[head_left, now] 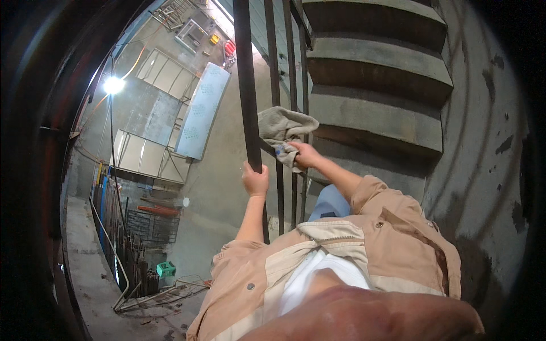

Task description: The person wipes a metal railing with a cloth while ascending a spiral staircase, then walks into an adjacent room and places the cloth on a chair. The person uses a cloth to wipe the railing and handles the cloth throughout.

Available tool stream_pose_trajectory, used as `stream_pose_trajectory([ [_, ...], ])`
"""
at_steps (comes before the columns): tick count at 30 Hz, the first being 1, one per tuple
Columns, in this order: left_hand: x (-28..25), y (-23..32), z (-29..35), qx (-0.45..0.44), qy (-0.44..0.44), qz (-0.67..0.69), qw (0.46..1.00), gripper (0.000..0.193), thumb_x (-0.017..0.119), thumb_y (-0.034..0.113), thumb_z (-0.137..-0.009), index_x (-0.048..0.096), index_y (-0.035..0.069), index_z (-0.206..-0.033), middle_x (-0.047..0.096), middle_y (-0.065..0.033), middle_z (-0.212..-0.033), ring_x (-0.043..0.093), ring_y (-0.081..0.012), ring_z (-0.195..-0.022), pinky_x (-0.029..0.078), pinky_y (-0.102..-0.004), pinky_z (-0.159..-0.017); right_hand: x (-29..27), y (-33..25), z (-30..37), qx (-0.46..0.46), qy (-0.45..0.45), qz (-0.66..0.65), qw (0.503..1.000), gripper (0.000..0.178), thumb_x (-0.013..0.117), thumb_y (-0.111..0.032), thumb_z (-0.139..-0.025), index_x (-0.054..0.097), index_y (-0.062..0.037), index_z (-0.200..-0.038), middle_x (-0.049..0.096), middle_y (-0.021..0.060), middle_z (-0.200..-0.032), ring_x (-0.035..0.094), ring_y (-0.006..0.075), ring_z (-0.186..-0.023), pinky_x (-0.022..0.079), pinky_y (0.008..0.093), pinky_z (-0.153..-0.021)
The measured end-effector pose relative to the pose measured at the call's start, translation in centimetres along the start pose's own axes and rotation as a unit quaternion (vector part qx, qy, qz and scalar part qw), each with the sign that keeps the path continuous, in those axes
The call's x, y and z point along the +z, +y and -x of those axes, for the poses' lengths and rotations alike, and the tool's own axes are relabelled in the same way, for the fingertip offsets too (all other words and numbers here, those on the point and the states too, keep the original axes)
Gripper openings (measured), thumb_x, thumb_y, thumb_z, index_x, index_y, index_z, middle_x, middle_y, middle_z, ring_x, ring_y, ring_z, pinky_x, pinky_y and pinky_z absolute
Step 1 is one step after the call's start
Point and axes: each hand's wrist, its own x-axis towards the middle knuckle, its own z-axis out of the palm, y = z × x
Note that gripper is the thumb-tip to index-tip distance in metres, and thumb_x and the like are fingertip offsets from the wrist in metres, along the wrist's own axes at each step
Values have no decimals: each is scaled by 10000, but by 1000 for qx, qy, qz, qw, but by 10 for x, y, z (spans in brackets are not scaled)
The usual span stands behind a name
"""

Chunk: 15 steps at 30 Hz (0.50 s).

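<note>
My left hand [255,179] is wrapped round a thick dark metal bar of the stair railing [244,79]. Farther up and to the right, my right hand [305,154] grips a grey-beige cloth [284,124]. The cloth is bunched and lies against the thin upright bars, its upper part draped beyond my fingers. A small blue spot shows on it near my fingertips. Part of what the cloth touches behind the bars is hidden.
Concrete steps [375,102] rise ahead on the right, beside a stained wall [483,142]. Beyond the railing a lower floor holds a long light-blue wrapped panel [202,111], pale framed panels [149,156], stacked bars [133,256] and a green crate [166,269]. A bright lamp [114,85] hangs at left.
</note>
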Motion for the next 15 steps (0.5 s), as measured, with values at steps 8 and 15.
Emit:
stream_pose_trajectory([
  [8,2,4,7,-23,8,-33,999,282,655,197,-731,524,48,-931,620,-209,-757,604,-436,-707,479,-499,-611,-114,92,-7,57,187,-182,964,318,594,-76,-886,609,-105,-1203,647,37,-1084,584,168,-999,458,300,-888],
  [15,-6,0,26,-13,18,-9,1000,238,650,161,-724,519,42,-883,587,-203,-738,585,-426,-697,458,-490,-613,-247,19,-7,-98,419,-434,792,371,471,-189,-970,488,-53,-1315,577,91,-1234,566,222,-1121,468,371,-951],
])
